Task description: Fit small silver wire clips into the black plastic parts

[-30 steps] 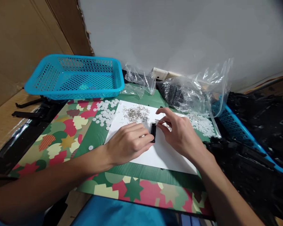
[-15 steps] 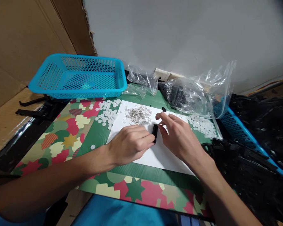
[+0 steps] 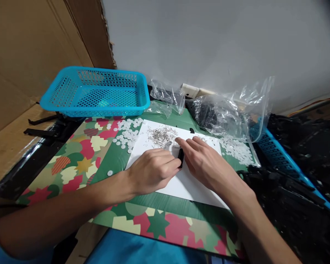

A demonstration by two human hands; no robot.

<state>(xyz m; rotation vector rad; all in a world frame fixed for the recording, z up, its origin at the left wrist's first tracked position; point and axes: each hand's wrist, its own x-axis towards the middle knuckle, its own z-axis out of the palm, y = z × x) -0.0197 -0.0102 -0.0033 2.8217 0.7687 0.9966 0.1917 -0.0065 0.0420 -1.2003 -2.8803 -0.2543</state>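
My left hand [image 3: 155, 169] is closed around a small black oblong plastic part [image 3: 180, 157], held over a white sheet [image 3: 178, 183]. At the part's far end, my right hand [image 3: 206, 161] has its fingers curled together, the index finger reaching across its tip. Whatever those right fingers pinch is hidden. A heap of tiny thin metal pieces [image 3: 162, 135], like bent wire, lies on the sheet just beyond both hands. A small clear or whitish item [image 3: 171, 146] shows between the heap and the left fingers, too blurred to name.
White discs [image 3: 128, 135] lie left of the sheet, with more white pieces [image 3: 238, 150] at right. A blue basket [image 3: 99, 110] stands back left. Clear plastic bags [image 3: 225, 113] rest against the wall. Black plastic parts [image 3: 280, 205] are heaped at right, around another blue basket [image 3: 280, 157].
My right hand has moved slightly left and lower, its index finger now extending over the far end of the black part. The left hand keeps its hold. The view has shifted slightly.
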